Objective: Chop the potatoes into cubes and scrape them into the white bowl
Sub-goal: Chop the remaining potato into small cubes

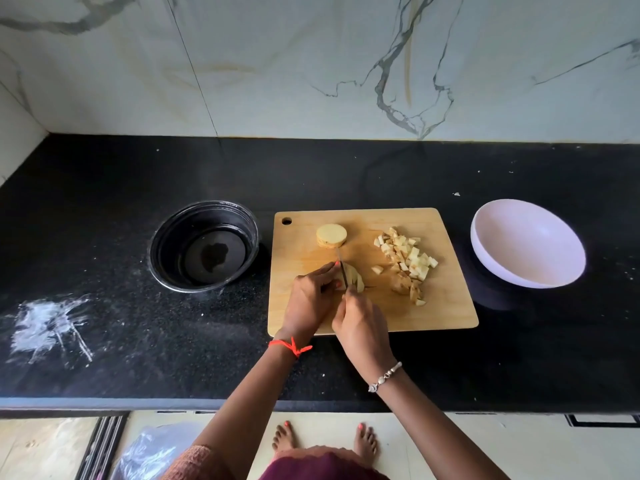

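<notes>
A wooden cutting board (443, 306) lies on the black counter. My left hand (308, 299) holds a sliced potato piece (355, 279) down on the board. My right hand (360, 323) grips a knife (341, 263) whose blade stands in that piece, pointing away from me. A round potato half (331, 235) rests cut side up at the board's far left. A heap of potato cubes (408, 259) lies on the board's right part. The white bowl (528, 242) stands empty on the counter to the right of the board.
A dark glass bowl (204, 245) with a little water sits left of the board. A white powdery smear (48, 327) marks the black counter (138, 174) at the near left. A marble wall rises behind. The counter's front edge runs just below my forearms.
</notes>
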